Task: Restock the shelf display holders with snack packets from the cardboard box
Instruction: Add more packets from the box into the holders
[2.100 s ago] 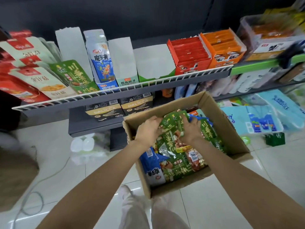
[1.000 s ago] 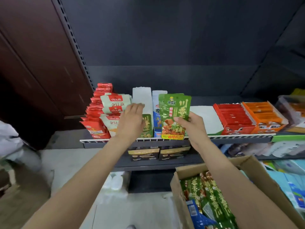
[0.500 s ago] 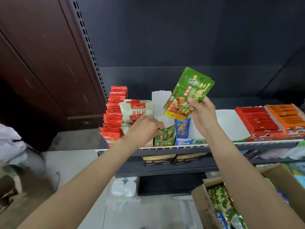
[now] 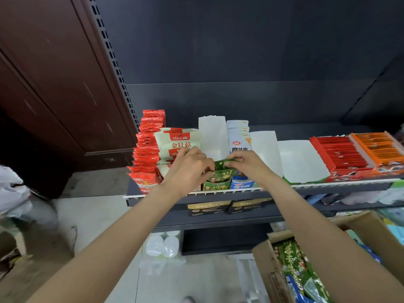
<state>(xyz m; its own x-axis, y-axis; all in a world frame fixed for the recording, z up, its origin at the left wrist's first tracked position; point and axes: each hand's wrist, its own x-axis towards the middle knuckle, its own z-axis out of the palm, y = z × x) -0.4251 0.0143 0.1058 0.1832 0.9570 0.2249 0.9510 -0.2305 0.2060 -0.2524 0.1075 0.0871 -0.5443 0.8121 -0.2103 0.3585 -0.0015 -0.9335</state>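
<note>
A green snack packet (image 4: 220, 164) sits low in the green display holder (image 4: 216, 186) on the shelf (image 4: 306, 186), behind another green packet (image 4: 221, 175). My left hand (image 4: 189, 167) pinches its top edge from the left. My right hand (image 4: 246, 164) pinches the same edge from the right. The cardboard box (image 4: 271, 272) stands on the floor at lower right, with green and blue packets (image 4: 295, 267) inside.
Red packets (image 4: 148, 149) and cream packets (image 4: 178, 141) fill holders to the left. A blue-and-white packet holder (image 4: 239, 138) stands right of the green one, then white holders (image 4: 301, 160), red (image 4: 336, 154) and orange (image 4: 378, 147) boxes. A brown cabinet (image 4: 54, 84) is left.
My right hand brought the green packet down from above the shelf into the green holder. My left hand moved from the holder's front onto the packet's top edge.
</note>
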